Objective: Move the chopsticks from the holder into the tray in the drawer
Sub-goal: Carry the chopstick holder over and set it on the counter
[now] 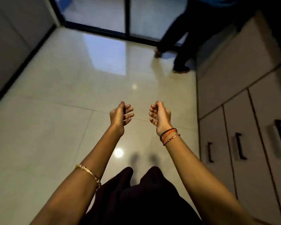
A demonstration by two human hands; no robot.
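My left hand (120, 115) and my right hand (160, 116) are stretched out in front of me above the glossy tiled floor, palms facing each other. Both hold nothing, and their fingers are loosely curled and apart. A gold bracelet sits on my left forearm, and thread bands and a chain circle my right wrist. No chopsticks, holder, tray or open drawer are in view.
White cabinet doors with black handles (239, 146) line the right side. Another person's legs (182, 51) stand at the far right by a dark-framed glass door (127, 17). A grey wall (15, 30) runs along the left. My dark trousers fill the bottom.
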